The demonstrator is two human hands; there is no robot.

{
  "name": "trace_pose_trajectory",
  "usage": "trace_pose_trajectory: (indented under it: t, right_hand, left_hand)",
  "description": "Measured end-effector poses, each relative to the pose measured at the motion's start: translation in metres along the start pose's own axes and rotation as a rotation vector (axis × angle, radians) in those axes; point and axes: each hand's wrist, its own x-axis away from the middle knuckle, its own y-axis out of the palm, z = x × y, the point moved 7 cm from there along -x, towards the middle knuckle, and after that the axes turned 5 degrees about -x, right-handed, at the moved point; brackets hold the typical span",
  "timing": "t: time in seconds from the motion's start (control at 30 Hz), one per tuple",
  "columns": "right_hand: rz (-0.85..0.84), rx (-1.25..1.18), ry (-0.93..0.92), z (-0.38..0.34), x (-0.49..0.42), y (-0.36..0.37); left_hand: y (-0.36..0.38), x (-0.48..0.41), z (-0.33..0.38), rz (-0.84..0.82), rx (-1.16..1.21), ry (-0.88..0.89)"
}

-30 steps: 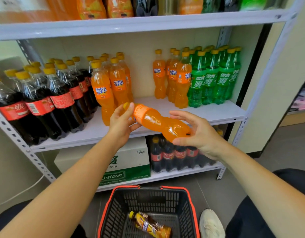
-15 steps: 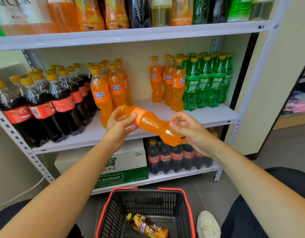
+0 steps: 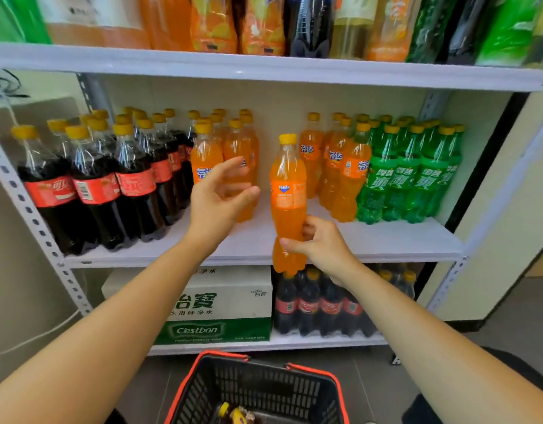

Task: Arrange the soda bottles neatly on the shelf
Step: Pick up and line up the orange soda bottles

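Head camera looks down, close to shelf (image 3: 264,249)

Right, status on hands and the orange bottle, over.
Right hand grips upright orange plastic soda bottle low down. Left hand open, beside it. White shelf gap behind unblocked.

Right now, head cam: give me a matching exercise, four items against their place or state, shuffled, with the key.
Column one
1 left hand
2 right hand
3 green bottles
4 basket

Column two
a right end of the middle shelf
b grips the upright orange bottle low on its body
c below the hands, at the bottom of the view
d open, holding nothing

Pairs: 1-d, 2-b, 3-a, 4-c
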Motion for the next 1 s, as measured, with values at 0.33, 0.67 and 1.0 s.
trace_pose_trajectory:
  t: [0.33, 0.67, 1.0]
  right_hand:
    - [0.094, -0.007, -0.101, 0.005, -0.083, 0.051]
    - [0.189, -0.060, -0.174, 0.010, -0.110, 0.087]
    - [-0.059, 0.096, -0.115, 0.003, -0.096, 0.067]
  left_hand:
    - [-0.041, -0.002, -0.117, 0.183, -0.227, -0.314]
    - [-0.042, -0.004, -0.138, 0.151, -0.270, -0.233]
    - [-0.032, 0.024, -0.109, 0.172, -0.463, -0.186]
